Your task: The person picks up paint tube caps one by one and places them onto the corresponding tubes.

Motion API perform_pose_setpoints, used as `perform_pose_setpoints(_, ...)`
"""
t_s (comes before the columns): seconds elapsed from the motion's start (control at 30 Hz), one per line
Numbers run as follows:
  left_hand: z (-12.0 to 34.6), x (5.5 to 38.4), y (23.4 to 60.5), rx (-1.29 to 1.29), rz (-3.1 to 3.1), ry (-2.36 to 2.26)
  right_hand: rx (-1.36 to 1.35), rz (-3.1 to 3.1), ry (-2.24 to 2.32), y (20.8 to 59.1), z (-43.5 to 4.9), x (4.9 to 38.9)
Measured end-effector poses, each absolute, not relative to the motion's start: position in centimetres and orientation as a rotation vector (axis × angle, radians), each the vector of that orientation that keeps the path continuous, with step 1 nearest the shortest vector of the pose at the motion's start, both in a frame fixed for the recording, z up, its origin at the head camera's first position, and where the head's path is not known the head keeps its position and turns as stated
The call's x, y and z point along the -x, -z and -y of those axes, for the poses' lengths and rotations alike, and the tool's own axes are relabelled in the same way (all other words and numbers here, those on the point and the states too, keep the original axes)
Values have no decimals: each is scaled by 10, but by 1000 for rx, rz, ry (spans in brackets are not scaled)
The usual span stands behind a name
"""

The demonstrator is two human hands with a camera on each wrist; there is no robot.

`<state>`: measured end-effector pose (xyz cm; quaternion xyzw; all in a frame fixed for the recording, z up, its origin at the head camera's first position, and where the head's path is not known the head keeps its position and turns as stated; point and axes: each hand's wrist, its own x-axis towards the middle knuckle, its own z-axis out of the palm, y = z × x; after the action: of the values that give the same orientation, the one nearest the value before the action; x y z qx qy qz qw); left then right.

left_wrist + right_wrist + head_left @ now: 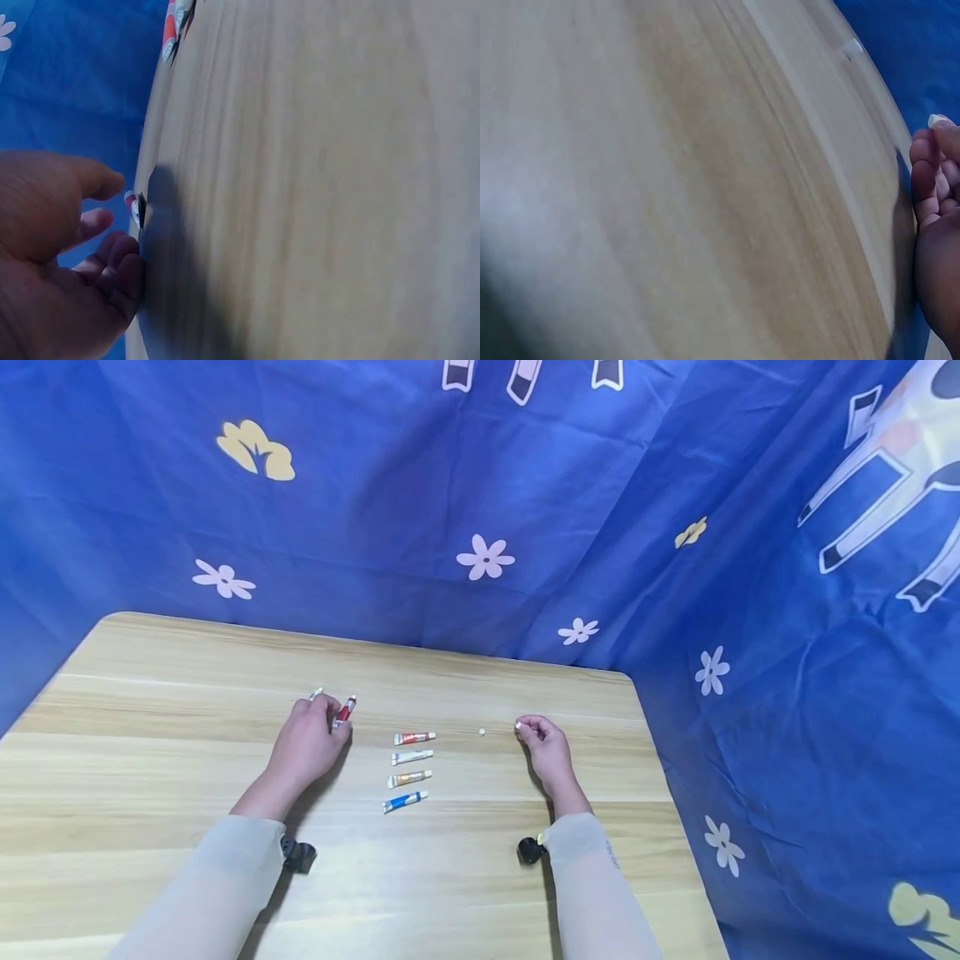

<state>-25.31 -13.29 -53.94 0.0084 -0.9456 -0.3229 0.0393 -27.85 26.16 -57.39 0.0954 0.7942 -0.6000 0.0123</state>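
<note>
My left hand [306, 739] is low over the left part of the table, beside a dark red paint tube [346, 710]. In the left wrist view, thumb and fingers stand apart, with the tube's maroon end [130, 198] just beyond the gap. Another tube [316, 693] pokes out past the far side of that hand, mostly hidden. On the right, my right hand [550, 752] pinches a small white cap [517, 725] between thumb and forefinger; it also shows at the fingertips in the right wrist view. A second white cap [482, 732] lies on the table between the hands.
Between the hands a column of paint tubes lies on the wooden table [465, 877]: red [415, 737], white [412, 757], orange-yellow [409, 778] and blue [405, 801]. A blue patterned curtain [390, 527] hangs behind the table and along its right side.
</note>
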Motion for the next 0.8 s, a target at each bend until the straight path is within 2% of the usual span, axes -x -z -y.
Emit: perform_pose_setpoints(0.8,128,261,540,-72,2946,850,-332,-2442,2006,577,-258,275)
